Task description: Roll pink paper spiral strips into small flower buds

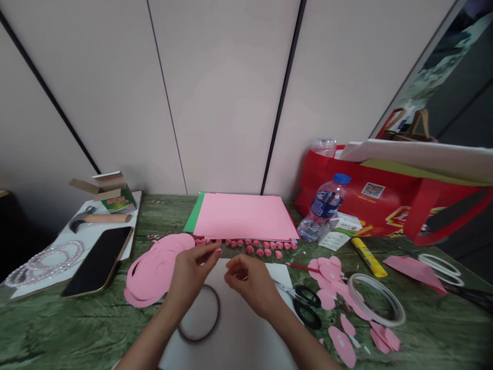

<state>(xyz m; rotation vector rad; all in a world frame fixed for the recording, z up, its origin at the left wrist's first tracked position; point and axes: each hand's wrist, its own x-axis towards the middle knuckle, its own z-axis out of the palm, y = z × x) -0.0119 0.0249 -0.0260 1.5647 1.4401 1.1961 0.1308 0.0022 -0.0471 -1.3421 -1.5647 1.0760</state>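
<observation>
Grip: left hand (190, 272) and right hand (250, 281) both pinched closed above the white sheet (241, 336); contents too small to tell. Tape ring (217, 312) lies on the sheet; scissors (297, 304) at its right edge.

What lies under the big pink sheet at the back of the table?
A green sheet lies under the pink sheet; only its left edge shows. The rest of it, and any other sheets below, are covered by the pink one.

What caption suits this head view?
Left hand and right hand close together over a white sheet, between pink paper circles and scissors.
</observation>
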